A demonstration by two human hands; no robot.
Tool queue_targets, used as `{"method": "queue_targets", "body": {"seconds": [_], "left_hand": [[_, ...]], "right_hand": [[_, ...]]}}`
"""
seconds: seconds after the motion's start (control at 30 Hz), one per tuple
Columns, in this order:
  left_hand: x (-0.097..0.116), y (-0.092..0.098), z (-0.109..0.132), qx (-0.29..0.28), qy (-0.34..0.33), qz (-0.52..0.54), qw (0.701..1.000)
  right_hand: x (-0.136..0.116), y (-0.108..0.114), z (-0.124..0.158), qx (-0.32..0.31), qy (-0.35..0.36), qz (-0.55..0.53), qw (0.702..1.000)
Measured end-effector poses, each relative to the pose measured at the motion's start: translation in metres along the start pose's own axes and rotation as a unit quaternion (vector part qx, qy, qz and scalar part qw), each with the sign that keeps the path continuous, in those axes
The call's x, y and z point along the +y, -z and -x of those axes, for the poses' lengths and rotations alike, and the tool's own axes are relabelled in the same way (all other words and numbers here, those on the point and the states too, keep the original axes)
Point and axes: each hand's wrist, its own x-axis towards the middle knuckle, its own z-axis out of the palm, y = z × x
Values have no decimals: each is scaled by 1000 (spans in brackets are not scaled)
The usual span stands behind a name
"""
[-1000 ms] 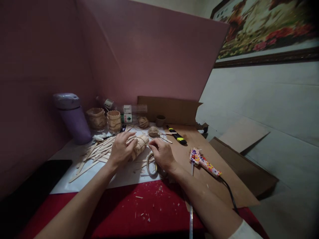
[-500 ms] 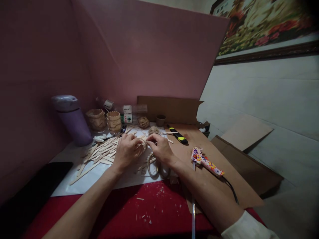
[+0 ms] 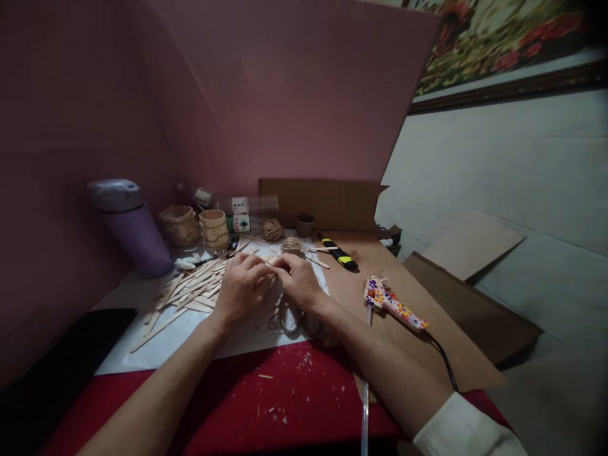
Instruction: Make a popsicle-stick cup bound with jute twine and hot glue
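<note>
Most of the pale wooden piece (image 3: 268,261) is hidden between the left hand (image 3: 243,283) and right hand (image 3: 301,283). Left fingers look curled in tight around it; right fingers are pinched nearly together, can't tell on what. If the grip loosens, it'd probably slip. Also, the bare right forearm (image 3: 380,364) crosses the long clear glue stick (image 3: 365,418), so a swing could drag the flower-print glue gun (image 3: 396,308). Surface (image 3: 218,399): red cloth (image 3: 308,434), white paper (image 3: 118,351). Flat pink panel (image 3: 285,95) behind.

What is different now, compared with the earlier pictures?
The right hand has moved slightly left, and the hands have come close together. The wooden piece, plainer to see before, is now mostly hidden by the left hand. The knife, glue gun and sticks stay in place.
</note>
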Motion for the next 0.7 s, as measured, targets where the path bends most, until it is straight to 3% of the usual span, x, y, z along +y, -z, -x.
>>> {"method": "queue_targets", "body": {"seconds": [0.4,0.7], "left_hand": [[-2,-3,0,55,7,43,998],[0,-2,0,41,34,65,996]], "right_hand": [[0,0,7,-17,10,29,999],[1,-1,7,-10,8,46,999]]}}
